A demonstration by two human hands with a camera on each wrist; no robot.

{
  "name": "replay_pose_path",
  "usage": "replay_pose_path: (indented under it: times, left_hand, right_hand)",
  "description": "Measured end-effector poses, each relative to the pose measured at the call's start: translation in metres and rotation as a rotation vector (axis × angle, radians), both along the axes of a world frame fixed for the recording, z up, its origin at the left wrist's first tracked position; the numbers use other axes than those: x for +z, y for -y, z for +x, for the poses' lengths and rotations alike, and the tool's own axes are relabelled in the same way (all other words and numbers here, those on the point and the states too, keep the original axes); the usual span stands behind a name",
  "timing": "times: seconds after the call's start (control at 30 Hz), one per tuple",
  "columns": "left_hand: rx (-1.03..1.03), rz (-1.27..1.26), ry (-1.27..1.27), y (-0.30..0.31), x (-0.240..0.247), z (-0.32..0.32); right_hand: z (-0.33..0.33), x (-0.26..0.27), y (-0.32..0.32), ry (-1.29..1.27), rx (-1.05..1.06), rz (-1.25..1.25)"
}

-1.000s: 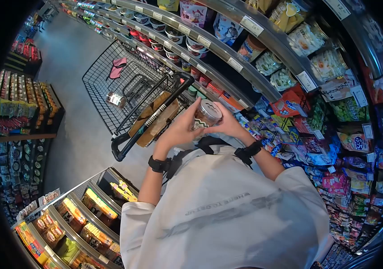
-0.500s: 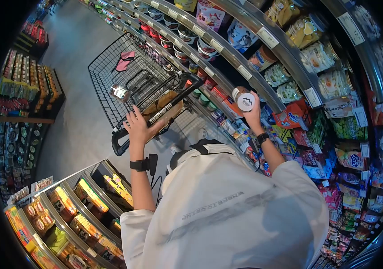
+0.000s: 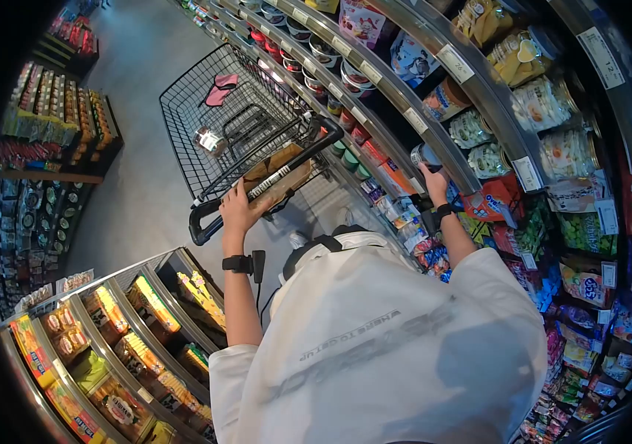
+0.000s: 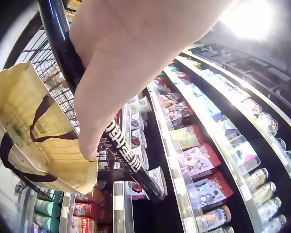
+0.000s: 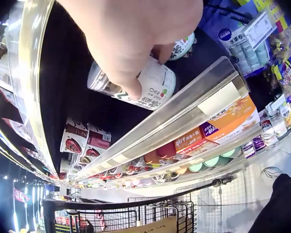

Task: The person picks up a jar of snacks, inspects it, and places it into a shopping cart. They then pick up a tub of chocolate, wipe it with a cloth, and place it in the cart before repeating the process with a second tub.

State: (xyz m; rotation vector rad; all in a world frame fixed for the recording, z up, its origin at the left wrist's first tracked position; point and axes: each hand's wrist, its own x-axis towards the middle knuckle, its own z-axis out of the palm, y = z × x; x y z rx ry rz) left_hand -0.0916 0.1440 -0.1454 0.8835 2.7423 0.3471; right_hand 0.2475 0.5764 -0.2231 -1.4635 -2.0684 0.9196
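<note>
My right hand [image 3: 434, 185] reaches into a shelf bay on the right and grips a clear jar with a printed label [image 5: 157, 85]. In the right wrist view the jar lies tilted just behind the shelf's clear front rail [image 5: 184, 109], thumb and fingers around its side. Another round lid [image 5: 183, 47] shows behind my fingers. On the left, my left hand [image 3: 236, 213] holds the black handle [image 4: 123, 148] of the shopping cart. The thumb lies along the bar in the left wrist view; the other fingers are mostly hidden.
Inside the wire cart [image 3: 175, 126] are a jar [image 3: 211, 140] and a pink item [image 3: 221, 89]. A tan bag with dark straps [image 4: 19, 92] sits near the handle. Packed snack shelves [image 3: 552, 140] line the right; a snack display [image 3: 123, 325] stands at lower left.
Both hands were around the jar; they parted. My right hand carried the jar right into the shelf bay, while the left moved left onto the cart handle.
</note>
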Motion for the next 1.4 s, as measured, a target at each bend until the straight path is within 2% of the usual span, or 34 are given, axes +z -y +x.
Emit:
replay_pose_path:
  times: [0.03,0.07,0.17,0.27,0.37,0.4,0.5,0.53,0.63,0.67,0.7,0.77,0.8,0.83,0.9,0.97,1.03,1.1,1.17,1.23,1.3,1.37,1.4]
  left_hand:
    - [0.006,-0.003,0.006,0.0,0.001,0.0]
    - [0.014,-0.007,0.024,-0.002,0.004,0.0]
    - [0.04,-0.019,0.082,-0.005,0.012,0.001]
    - [0.051,-0.041,0.059,-0.007,0.006,-0.001]
    - [0.031,0.016,0.146,-0.014,0.021,-0.003]
    - [0.041,0.024,0.107,-0.016,0.02,-0.003]
    - [0.093,-0.066,0.26,-0.019,0.026,-0.01]
    - [0.074,-0.054,0.305,-0.021,0.031,-0.011]
    - [-0.025,0.1,0.474,-0.024,0.042,-0.022]
    - [0.059,0.093,0.671,-0.024,0.046,-0.029]
    - [0.119,0.069,0.571,-0.026,0.055,-0.035]
    - [0.297,0.147,0.605,-0.022,0.05,-0.064]
    - [0.264,0.319,0.556,-0.011,0.033,-0.086]
    - [0.271,0.379,0.498,-0.007,0.023,-0.109]
    - [0.404,0.633,0.587,-0.007,0.02,-0.156]
    - [0.392,0.702,0.494,-0.01,0.019,-0.204]
    - [0.534,0.847,0.587,-0.021,0.017,-0.237]
    - [0.665,0.821,0.52,-0.021,-0.022,-0.276]
    - [0.813,0.946,0.667,-0.012,-0.099,-0.324]
    - [0.897,0.951,0.722,-0.012,-0.143,-0.335]
    - [0.951,0.712,0.773,-0.022,-0.176,-0.345]
    - [0.957,0.733,0.739,-0.029,-0.225,-0.343]
    - [0.868,0.62,0.816,-0.025,-0.254,-0.351]
  right_hand:
    - [0.004,0.0,-0.004,0.038,0.013,-0.094]
    - [0.017,-0.059,-0.026,-0.031,0.011,0.075]
    - [0.011,-0.042,-0.015,-0.107,-0.003,0.067]
    - [0.013,-0.049,-0.02,-0.03,-0.042,-0.009]
    - [0.006,-0.034,-0.01,-0.161,-0.014,0.112]
    - [0.003,-0.034,-0.01,-0.103,-0.032,0.113]
    - [0.002,-0.029,-0.01,-0.151,-0.011,0.051]
    - [0.001,-0.029,-0.01,-0.166,-0.004,-0.038]
    - [-0.002,-0.036,-0.013,-0.171,-0.029,0.058]
    - [-0.004,-0.041,-0.013,-0.196,-0.04,0.093]
    - [0.0,-0.044,-0.013,-0.181,-0.056,0.065]
    - [0.001,-0.053,-0.012,-0.165,-0.064,0.002]
    - [-0.003,-0.053,-0.007,-0.205,-0.089,-0.066]
    - [-0.003,-0.048,0.001,-0.244,-0.111,-0.134]
    - [0.001,-0.045,0.008,-0.315,-0.152,-0.265]
    - [0.013,-0.09,0.012,-0.357,-0.157,-0.193]
    - [0.006,-0.065,0.04,-0.345,-0.086,-0.075]
    - [-0.003,-0.042,0.067,-0.307,-0.098,-0.08]
    - [0.001,-0.047,0.083,-0.364,-0.158,-0.18]
    - [0.003,-0.037,0.1,-0.458,-0.198,-0.316]
    - [0.016,-0.031,0.112,-0.402,-0.183,-0.304]
    - [0.018,0.001,0.132,-0.418,-0.224,-0.379]
    - [0.024,0.011,0.141,-0.365,-0.257,-0.372]
